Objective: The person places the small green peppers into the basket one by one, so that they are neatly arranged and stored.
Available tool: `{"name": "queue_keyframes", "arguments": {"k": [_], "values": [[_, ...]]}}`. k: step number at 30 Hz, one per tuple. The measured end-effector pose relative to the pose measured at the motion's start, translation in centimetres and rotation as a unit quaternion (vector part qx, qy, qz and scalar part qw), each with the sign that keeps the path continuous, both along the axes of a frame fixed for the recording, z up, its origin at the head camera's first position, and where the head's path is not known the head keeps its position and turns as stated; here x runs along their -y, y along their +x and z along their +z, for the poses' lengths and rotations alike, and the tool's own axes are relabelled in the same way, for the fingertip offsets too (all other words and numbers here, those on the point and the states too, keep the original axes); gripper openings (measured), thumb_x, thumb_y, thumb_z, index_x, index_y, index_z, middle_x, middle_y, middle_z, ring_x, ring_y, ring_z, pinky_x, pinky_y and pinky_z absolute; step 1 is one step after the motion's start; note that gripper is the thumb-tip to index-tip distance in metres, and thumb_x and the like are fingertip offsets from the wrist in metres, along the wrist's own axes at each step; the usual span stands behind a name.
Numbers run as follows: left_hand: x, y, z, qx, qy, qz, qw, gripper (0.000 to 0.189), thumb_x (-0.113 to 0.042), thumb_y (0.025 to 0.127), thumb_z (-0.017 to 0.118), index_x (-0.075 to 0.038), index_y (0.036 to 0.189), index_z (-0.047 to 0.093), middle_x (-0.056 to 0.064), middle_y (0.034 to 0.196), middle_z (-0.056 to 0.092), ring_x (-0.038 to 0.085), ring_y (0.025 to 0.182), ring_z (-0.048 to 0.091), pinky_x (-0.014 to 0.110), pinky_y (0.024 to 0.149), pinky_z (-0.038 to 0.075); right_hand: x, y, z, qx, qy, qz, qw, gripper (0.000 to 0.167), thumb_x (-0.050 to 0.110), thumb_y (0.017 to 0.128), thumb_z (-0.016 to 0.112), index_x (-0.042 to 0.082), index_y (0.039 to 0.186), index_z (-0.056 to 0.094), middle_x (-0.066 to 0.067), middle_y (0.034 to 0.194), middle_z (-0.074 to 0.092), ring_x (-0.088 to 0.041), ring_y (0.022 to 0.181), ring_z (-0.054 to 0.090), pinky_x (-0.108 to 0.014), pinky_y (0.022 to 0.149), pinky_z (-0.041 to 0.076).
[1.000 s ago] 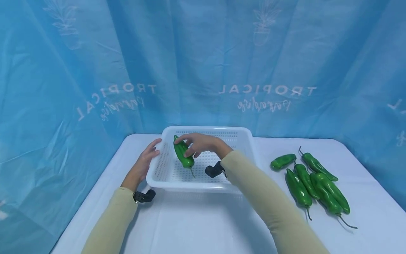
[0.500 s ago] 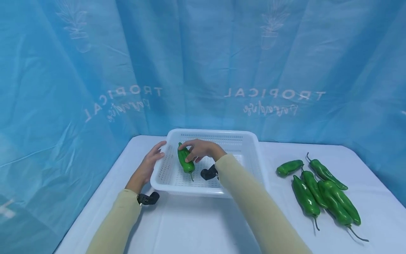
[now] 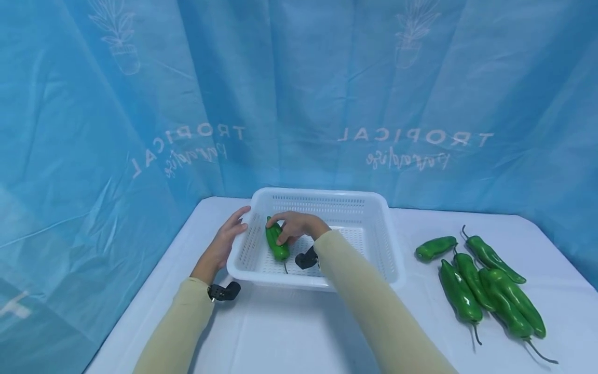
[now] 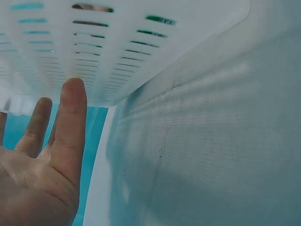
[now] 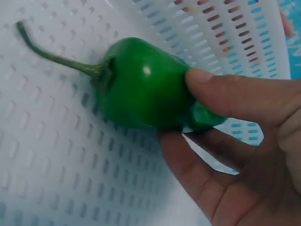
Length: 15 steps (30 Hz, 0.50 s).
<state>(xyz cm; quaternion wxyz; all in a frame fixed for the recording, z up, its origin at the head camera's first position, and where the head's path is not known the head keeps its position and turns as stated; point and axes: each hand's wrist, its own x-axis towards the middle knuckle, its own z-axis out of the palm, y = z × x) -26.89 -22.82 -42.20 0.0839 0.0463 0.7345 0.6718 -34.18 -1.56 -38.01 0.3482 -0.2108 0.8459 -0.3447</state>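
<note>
A white perforated plastic basket stands on the table. Inside it, near the left wall, my right hand pinches a green chili pepper between thumb and fingers. In the right wrist view the pepper lies close over the slotted floor, its curved stem pointing away from the thumb; whether it touches the floor I cannot tell. My left hand is at the basket's left outer side, fingers extended along the wall near the rim. The left wrist view shows those fingers straight and holding nothing.
Several more green chili peppers lie in a loose group on the white tablecloth, right of the basket. A blue printed curtain hangs behind the table and along its left side.
My right hand has lowered the pepper slightly toward the basket floor. The left hand stays by the left side. The whole head view has shifted a little, moving everything rightward in it.
</note>
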Motion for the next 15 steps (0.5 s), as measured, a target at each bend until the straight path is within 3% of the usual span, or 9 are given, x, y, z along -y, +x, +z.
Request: {"name": "queue_keyframes", "arguments": {"k": [12,15], "values": [[-0.10,-0.05,-0.43,0.001,0.001,0.002,1.0000,0.065,-0.040,0.099,0.043,-0.036,0.158,0.016,0.004,0.165,0.024,0.041,0.144,0.039,0.055,0.107,0.048,0.07,0.02,-0.80,0.040,-0.059,-0.046,0.9963,0.063,-0.006,0.086,0.067,0.016,0.143,0.049,-0.015,0.144,0.047,-0.025,0.123,0.055,-0.040,0.104,0.054],[-0.15,-0.14,-0.34,0.000,0.005,0.004,1.0000,0.065,-0.041,0.099,0.044,-0.037,0.157,0.017,0.004,0.165,0.024,0.040,0.145,0.039,0.056,0.107,0.047,0.16,-0.14,-0.89,0.032,-0.059,-0.051,0.9965,0.065,-0.006,0.086,0.068,0.014,0.144,0.047,-0.016,0.142,0.049,-0.022,0.117,0.056,-0.038,0.103,0.055]]}}
